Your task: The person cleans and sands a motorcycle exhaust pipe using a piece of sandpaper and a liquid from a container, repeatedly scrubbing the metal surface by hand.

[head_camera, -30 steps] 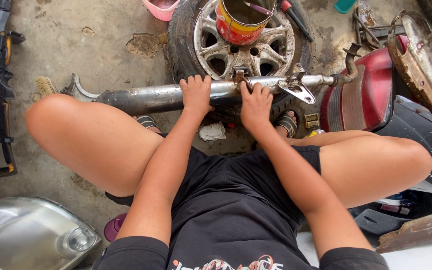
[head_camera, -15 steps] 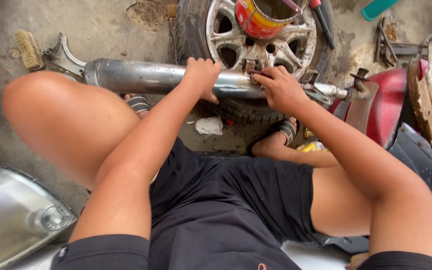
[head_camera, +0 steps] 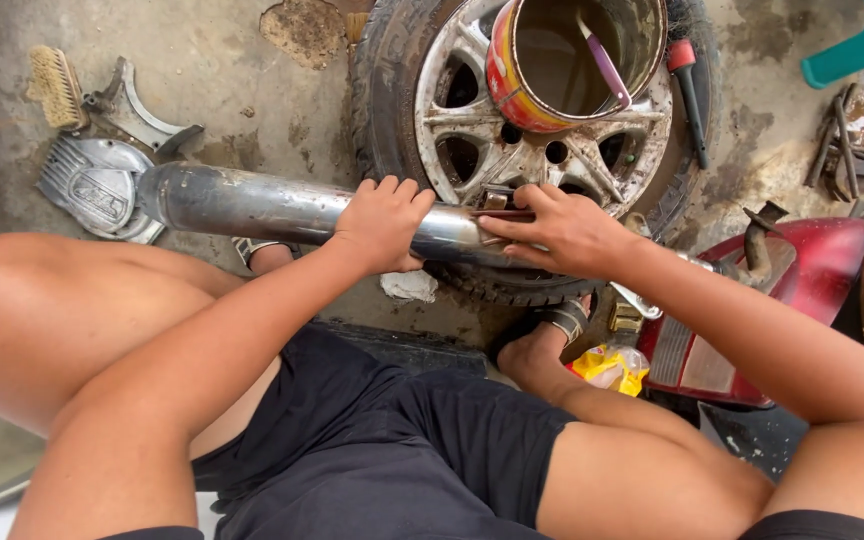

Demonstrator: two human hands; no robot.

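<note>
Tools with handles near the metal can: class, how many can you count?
2: a purple-handled tool standing inside the red and yellow metal can, and a red-handled tool lying on the wheel beside it. Others may be hidden.

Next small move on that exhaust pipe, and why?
Probably keep the left hand clamped over the exhaust pipe and work the right hand's thin dark tool along the pipe. The pipe lies across the wheel and looks free to roll, and the tool tip already touches it beside the left hand.
</note>
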